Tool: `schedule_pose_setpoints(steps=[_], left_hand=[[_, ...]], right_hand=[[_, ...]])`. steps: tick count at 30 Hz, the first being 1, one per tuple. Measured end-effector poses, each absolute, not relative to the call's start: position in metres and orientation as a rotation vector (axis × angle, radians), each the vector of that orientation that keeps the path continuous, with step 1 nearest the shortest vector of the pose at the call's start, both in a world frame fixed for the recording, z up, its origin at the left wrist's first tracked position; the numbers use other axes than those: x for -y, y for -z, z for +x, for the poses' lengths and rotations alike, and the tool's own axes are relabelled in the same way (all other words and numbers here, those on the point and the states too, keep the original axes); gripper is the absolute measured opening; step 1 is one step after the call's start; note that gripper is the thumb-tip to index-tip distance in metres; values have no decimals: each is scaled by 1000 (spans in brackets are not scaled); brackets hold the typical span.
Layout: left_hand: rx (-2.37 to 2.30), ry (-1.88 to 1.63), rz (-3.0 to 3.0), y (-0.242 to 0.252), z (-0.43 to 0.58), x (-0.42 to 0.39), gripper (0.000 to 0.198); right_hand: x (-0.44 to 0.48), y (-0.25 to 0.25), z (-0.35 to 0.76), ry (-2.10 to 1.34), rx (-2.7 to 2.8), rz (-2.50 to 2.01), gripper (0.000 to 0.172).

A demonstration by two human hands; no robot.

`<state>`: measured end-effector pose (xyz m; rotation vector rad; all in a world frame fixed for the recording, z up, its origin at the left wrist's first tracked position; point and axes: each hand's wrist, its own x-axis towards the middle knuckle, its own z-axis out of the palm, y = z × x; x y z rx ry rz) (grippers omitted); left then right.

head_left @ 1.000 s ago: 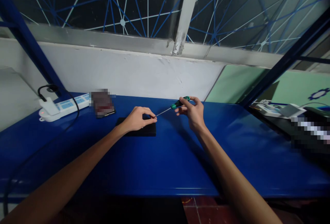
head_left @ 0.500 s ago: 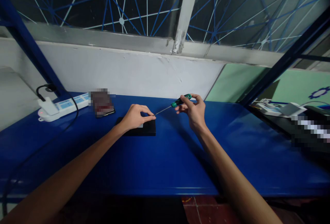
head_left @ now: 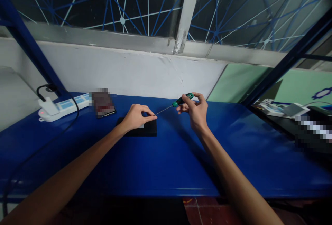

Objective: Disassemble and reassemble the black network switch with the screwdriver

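Observation:
A screwdriver [head_left: 182,99] with a green and black handle is gripped in my right hand [head_left: 197,111], its thin shaft slanting down to the left. My left hand [head_left: 138,116] is closed in a pinch, thumb and forefinger meeting at the screwdriver's tip; whatever sits between them is too small to make out. Below the left hand, a flat black box-like object [head_left: 149,130] with a grey patch lies on the blue table [head_left: 160,162]. The left hand covers part of it.
On the left stands a white power strip [head_left: 66,106] with a plugged-in adapter and a black cable [head_left: 77,114]. A blurred dark item [head_left: 103,103] lies beside it. Blue frame posts rise at both sides. Papers and a grey-white device [head_left: 295,110] sit at the right.
My right hand and the screwdriver handle have shifted very slightly to the right and up. The left hand stays in place, still pinching at the tip.

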<state>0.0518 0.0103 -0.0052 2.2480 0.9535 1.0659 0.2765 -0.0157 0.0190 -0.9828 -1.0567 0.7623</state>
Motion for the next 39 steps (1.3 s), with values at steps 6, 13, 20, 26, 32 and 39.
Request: schedule_pose_setpoints(steps=[6,13,20,26,32,39], left_hand=[[-979,-1068,2277,3,53,-8,20],[-979,-1156,2357,6,51,-9,15],[-1005,-1241,2372,6,51,-10,12],[-983,-1255,2370,4,53,-8,10],[-968,-1274,2377,4,54,-7,8],[-961,-1298,2404,6,55,-7,11]], right_hand=[[16,-18,277,-737,1086,-999,47],[21,-21,272,-657,1161,-994,44],[25,-27,273,-608,1149,-960,43],[27,-26,269,-634,1169,-964,44],[26,-26,268,-636,1140,-949,44],[23,-25,269,-638,1134,-919,45]])
